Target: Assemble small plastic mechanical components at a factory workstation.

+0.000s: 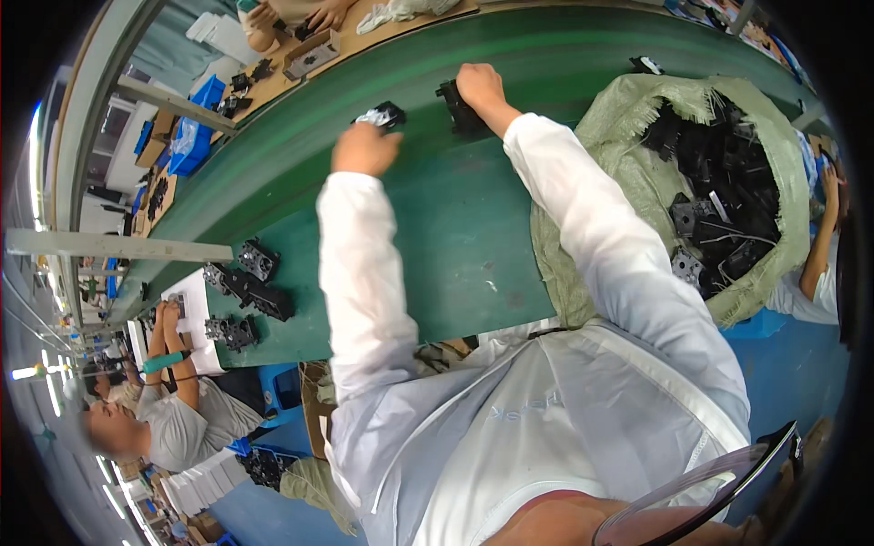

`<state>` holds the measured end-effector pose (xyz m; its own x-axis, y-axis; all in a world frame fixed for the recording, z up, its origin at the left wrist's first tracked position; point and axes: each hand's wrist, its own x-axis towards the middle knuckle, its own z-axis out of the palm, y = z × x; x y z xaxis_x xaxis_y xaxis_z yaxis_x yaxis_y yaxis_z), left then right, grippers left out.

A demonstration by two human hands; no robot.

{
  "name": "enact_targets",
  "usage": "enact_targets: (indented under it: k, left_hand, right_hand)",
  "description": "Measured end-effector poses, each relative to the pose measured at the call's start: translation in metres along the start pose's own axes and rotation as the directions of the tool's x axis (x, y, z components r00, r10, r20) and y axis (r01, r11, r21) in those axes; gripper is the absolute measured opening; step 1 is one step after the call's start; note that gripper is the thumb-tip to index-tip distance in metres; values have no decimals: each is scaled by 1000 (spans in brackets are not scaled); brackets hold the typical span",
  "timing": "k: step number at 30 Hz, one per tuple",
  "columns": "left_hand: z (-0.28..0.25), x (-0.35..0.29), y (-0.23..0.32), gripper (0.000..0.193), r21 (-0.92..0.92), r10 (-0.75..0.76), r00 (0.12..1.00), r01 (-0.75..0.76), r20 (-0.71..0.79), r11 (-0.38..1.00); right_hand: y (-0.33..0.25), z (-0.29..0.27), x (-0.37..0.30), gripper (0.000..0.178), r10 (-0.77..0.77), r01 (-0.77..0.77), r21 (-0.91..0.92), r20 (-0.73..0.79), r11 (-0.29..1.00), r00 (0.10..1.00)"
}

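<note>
Both my arms, in white sleeves, reach forward to the green conveyor belt (300, 136). My right hand (481, 86) is closed on a black plastic part (460, 111) at the belt's near side. Motion smears my left hand (366, 148), and its fingers are partly hidden. Just beyond its fingers is a small black part with a whitish, shiny piece (387, 115); I cannot tell whether the hand touches it.
Several black assemblies (250, 282) lie on the green tabletop (455, 237) at left. A woven sack (601, 136) full of black parts stands at right. Another black part (646, 65) rests on the belt behind it. Co-workers sit left, right and across the belt.
</note>
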<state>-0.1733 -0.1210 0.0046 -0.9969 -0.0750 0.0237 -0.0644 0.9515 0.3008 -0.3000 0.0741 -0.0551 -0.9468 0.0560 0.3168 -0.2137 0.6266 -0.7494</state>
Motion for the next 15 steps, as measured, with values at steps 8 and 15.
enact_targets:
  k: [8, 15]
  left_hand:
    - [71, 94, -233, 32, 114, -103, 991, 113, -88, 987]
    - [43, 119, -164, 22, 42, 131, 971, -126, -199, 991]
  right_hand:
    - [-6, -65, -7, 52, -205, 215, -22, 212, 976, 955]
    - [41, -335, -163, 41, -65, 195, -493, 268, 848, 961]
